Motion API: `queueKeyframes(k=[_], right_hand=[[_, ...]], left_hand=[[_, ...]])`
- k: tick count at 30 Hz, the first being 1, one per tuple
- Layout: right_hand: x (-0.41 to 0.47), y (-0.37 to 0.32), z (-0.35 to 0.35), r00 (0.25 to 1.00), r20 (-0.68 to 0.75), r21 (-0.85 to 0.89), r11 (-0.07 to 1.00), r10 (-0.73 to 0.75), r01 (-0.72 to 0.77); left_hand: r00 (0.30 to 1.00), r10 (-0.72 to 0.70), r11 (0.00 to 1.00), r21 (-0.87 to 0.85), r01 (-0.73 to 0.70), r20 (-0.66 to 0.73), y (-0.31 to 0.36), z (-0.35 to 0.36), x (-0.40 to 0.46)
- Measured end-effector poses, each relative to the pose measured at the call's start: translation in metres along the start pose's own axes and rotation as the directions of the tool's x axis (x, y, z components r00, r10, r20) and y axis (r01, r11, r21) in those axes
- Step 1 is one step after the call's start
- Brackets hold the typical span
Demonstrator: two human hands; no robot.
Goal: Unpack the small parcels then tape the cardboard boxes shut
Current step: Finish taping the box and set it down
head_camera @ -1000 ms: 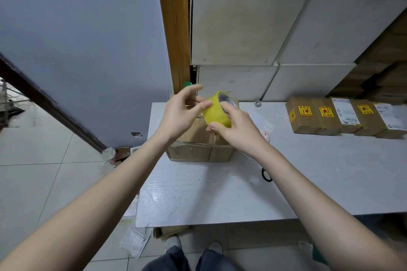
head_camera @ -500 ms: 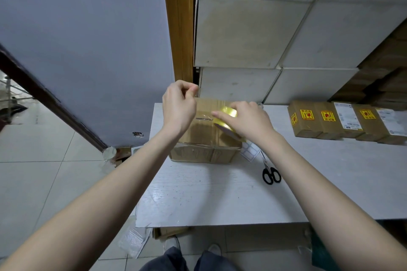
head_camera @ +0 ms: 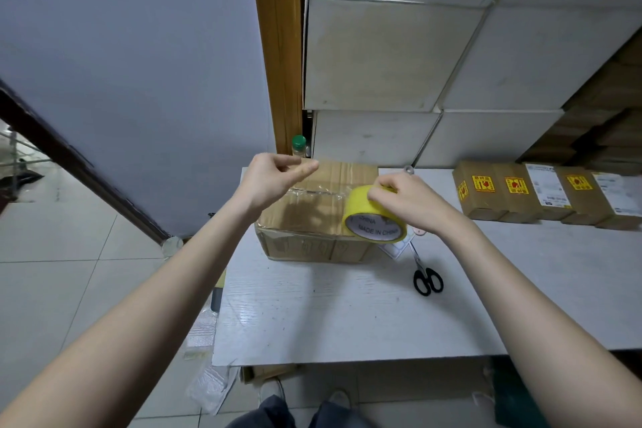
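The box [head_camera: 314, 208] sits at the desk's [head_camera: 347, 316] far left, flaps down. The left hand [head_camera: 274, 181] pinches what looks like the tape's free end at the far edge, anchoring it. The right hand [head_camera: 406, 200] curls round the yellow roll [head_camera: 373, 215], held near the front right corner, likely to stretch a strip over the seam. Scissors [head_camera: 425, 274] lie just beside.

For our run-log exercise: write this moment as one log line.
step: taping box shut | left hand: pinches tape end over box | right hand: grips tape roll | scissors: on table
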State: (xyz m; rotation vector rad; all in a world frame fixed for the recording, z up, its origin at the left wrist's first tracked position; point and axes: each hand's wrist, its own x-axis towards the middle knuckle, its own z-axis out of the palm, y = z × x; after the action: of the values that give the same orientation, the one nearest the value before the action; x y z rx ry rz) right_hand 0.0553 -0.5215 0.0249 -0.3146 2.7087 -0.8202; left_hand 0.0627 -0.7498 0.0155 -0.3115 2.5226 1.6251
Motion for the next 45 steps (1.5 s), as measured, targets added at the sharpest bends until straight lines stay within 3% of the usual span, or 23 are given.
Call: queueKeyframes(k=[5,9,17,25,28,29,32,34,40,45], right_hand=[[-0.001,0.0,-0.002,0.999,0.035,-0.071,0.997,-0.013,0.015],[0.0,0.001,-0.006,0.998,0.052,-0.023,0.999,-0.021,0.022],[0.002,0.0,-0.008,0.975,0.21,0.092,0.994,-0.078,0.059],[0.008,0.0,-0.006,0.994,0.031,0.121,0.988,-0.103,0.099],[0.017,-0.001,-0.001,0.989,-0.147,0.138,0.99,-0.02,0.041],[0.019,-0.001,-0.002,0.981,-0.194,0.092,0.996,0.0,0.019],[0.02,0.011,-0.008,0.963,-0.269,-0.273,0.959,0.004,-0.08],[0.02,0.019,-0.011,0.954,-0.299,-0.335,0.933,0.027,-0.131],[0.025,0.019,-0.018,0.964,-0.26,-0.211,0.972,0.045,-0.102],[0.021,0.028,-0.029,0.996,-0.09,-0.028,0.999,0.022,-0.025]], left_hand=[[0.999,-0.053,0.998,-0.018,0.053,0.006,-0.004,0.003,0.002],[0.99,-0.048,0.986,-0.163,0.026,-0.129,-0.004,0.003,0.002],[0.905,0.133,0.99,0.089,-0.105,-0.404,-0.009,0.01,0.003],[0.883,0.095,0.992,0.115,-0.047,-0.459,-0.021,0.016,0.002],[0.872,0.095,0.992,0.121,-0.042,-0.479,-0.02,0.017,0.003],[0.861,0.094,0.993,0.111,-0.043,-0.5,-0.019,0.014,0.004],[0.833,0.097,0.994,0.096,-0.053,-0.544,-0.019,-0.003,0.011],[0.848,0.107,0.991,0.122,-0.051,-0.519,-0.021,-0.009,0.013],[0.849,-0.049,0.998,0.008,0.062,-0.526,-0.043,-0.015,0.021],[0.844,-0.118,0.993,-0.037,0.116,-0.523,-0.051,-0.009,0.026]])
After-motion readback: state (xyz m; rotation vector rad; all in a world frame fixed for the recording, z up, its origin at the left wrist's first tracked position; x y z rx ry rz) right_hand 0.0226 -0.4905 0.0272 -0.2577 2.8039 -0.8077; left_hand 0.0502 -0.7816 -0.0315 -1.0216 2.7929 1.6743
